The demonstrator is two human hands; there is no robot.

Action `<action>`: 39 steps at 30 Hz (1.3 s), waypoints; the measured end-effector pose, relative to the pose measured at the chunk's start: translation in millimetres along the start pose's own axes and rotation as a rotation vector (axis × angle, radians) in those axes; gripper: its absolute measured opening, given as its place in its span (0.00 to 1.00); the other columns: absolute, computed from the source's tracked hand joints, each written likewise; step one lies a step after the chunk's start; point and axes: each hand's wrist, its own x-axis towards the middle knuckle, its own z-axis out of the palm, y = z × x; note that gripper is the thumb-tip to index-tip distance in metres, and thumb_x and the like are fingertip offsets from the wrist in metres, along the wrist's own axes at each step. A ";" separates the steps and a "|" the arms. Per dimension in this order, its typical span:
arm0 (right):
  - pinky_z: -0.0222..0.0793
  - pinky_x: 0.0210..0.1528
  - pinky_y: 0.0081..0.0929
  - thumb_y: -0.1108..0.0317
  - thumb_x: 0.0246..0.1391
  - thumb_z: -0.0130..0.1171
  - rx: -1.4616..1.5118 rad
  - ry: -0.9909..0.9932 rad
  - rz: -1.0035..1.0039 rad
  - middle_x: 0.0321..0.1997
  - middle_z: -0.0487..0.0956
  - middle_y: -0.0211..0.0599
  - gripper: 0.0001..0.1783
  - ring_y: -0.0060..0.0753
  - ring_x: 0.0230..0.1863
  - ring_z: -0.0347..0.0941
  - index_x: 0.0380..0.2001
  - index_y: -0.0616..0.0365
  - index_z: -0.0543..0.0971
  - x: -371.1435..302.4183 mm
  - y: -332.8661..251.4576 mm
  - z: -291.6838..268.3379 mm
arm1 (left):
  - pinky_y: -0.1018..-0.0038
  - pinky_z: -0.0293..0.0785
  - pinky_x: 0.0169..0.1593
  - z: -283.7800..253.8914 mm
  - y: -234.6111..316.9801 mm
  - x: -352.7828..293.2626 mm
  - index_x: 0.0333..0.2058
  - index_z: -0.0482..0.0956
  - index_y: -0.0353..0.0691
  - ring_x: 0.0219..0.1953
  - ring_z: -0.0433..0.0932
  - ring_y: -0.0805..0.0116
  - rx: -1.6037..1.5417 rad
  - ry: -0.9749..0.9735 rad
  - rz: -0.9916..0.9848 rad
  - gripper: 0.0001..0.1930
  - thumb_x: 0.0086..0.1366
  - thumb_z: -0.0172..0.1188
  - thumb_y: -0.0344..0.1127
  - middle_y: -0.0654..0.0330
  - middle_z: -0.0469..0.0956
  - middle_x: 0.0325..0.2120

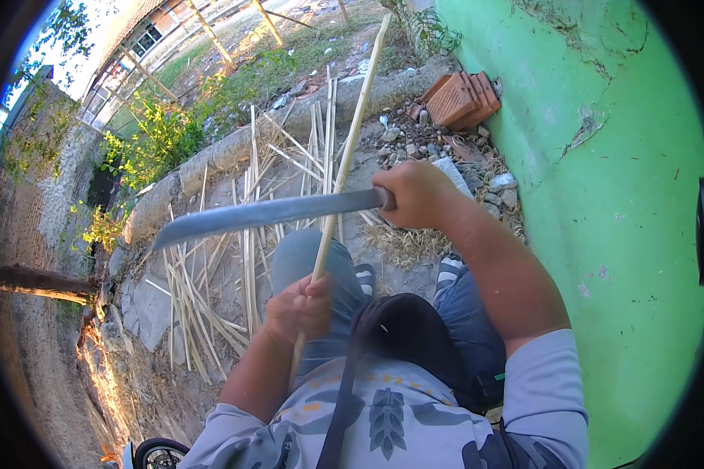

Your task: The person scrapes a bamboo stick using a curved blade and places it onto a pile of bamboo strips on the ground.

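Observation:
My right hand (421,193) is closed round the handle of a machete (270,213), whose long grey blade points left across the view. In my left hand (301,308) is a long pale bamboo strip (358,109), gripped near its lower part and slanting up and away to the right. The blade crosses the strip above my left hand; whether the two touch I cannot tell. Several split bamboo strips (250,234) lie strewn on the ground in front and to the left of my legs.
A green wall (602,234) runs along the right. Stacked orange roof tiles (460,100) stand by it, with rubble (477,168) nearer me. A low stone border (235,152) curves beyond the strips. At left are a leafy bush (160,129) and a wooden beam (39,281).

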 end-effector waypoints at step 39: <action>0.76 0.38 0.48 0.64 0.43 0.63 0.148 0.008 0.235 0.26 0.81 0.48 0.11 0.57 0.32 0.79 0.31 0.54 0.83 2.2 40.6 -7.0 | 0.81 0.50 0.14 -3.0 -16.7 3.9 0.34 0.59 0.48 0.13 0.52 0.83 -0.042 0.075 -0.037 0.17 0.60 0.62 0.29 0.73 0.56 0.17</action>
